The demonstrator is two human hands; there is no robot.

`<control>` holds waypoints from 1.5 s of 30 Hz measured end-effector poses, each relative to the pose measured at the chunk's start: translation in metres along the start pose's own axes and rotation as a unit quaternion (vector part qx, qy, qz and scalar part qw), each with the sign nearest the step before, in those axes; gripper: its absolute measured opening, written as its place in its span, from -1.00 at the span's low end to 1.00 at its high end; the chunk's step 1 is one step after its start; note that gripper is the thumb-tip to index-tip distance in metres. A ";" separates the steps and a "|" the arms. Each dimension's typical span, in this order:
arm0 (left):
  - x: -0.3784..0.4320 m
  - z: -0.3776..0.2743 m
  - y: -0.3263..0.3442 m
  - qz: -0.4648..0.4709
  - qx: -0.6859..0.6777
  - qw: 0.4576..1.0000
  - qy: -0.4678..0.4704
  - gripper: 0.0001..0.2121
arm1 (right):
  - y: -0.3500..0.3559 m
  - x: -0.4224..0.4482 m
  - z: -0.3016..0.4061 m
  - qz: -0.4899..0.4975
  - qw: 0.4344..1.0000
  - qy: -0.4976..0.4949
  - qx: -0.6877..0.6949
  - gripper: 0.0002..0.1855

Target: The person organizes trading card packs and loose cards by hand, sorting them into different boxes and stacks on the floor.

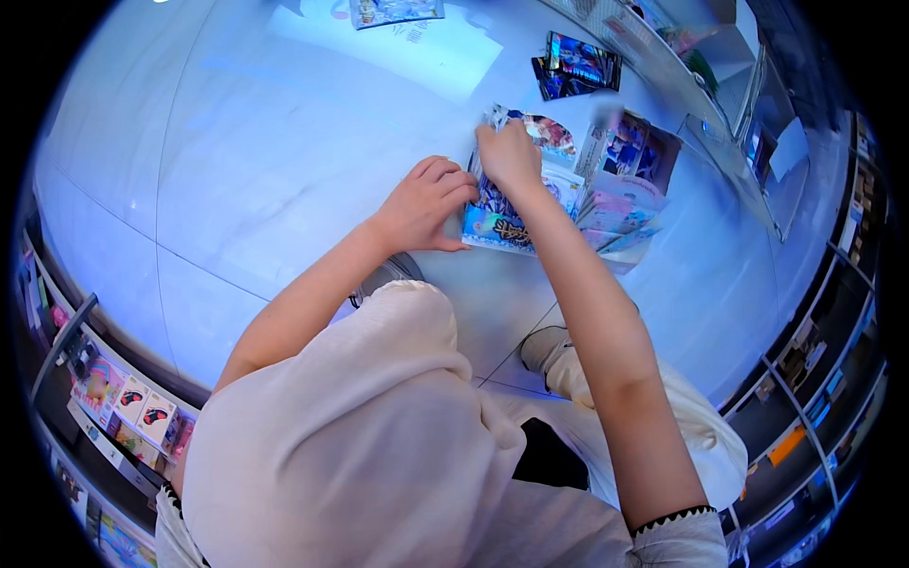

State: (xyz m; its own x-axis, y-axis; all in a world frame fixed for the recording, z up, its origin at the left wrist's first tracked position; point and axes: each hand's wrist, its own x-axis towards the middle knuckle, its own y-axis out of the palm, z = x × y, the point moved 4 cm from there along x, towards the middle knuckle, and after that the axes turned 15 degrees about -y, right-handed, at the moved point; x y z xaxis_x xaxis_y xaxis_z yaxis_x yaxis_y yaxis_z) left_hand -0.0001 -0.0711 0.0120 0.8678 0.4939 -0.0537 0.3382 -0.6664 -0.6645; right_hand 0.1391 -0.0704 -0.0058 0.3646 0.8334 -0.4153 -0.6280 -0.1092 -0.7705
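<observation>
A box of illustrated foil packets (497, 238) lies on the pale tiled floor before me, its front edge blue with dark lettering. My left hand (433, 202) rests against the left side of this box, thumb and fingers spread apart. Over the box's upper left part, my right hand (510, 153) has bent fingers at the packets; whether it grips one is hidden. Right beside it stands a second box (664, 160) with pink and light-blue packets (618, 213) fanned out at its front. Beyond the boxes, two dark shiny packets (579, 64) overlap on the floor.
A white printed sheet (454, 60) lies on the floor at the top, with another packet (398, 11) on it. Clear-walled bins (731, 106) stand at the upper right. Stocked shelves (802, 397) curve along the right, and more shelves (106, 426) hold boxes at lower left.
</observation>
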 end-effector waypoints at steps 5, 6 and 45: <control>-0.001 0.004 0.004 0.021 0.029 0.999 0.000 -0.51 | 0.009 0.001 0.004 0.009 0.999 -0.027 -0.017 -0.57; -0.002 0.005 0.004 0.012 0.022 1.000 -0.002 -0.52 | 0.008 0.000 0.006 -0.015 0.998 -0.054 -0.022 -0.55; -0.030 0.001 0.019 -0.063 -0.067 0.991 -0.096 -0.38 | 0.001 0.023 0.014 0.321 0.881 -0.325 -0.126 -0.78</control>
State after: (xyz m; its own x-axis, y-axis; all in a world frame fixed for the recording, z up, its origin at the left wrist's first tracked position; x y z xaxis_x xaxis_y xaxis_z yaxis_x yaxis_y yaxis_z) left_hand -0.0202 -0.0984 0.0000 0.7346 0.6665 -0.1270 0.4954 -0.6548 -0.5708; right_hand 0.1375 -0.0441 -0.0091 -0.5311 0.6818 -0.5031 -0.3600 -0.7191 -0.5944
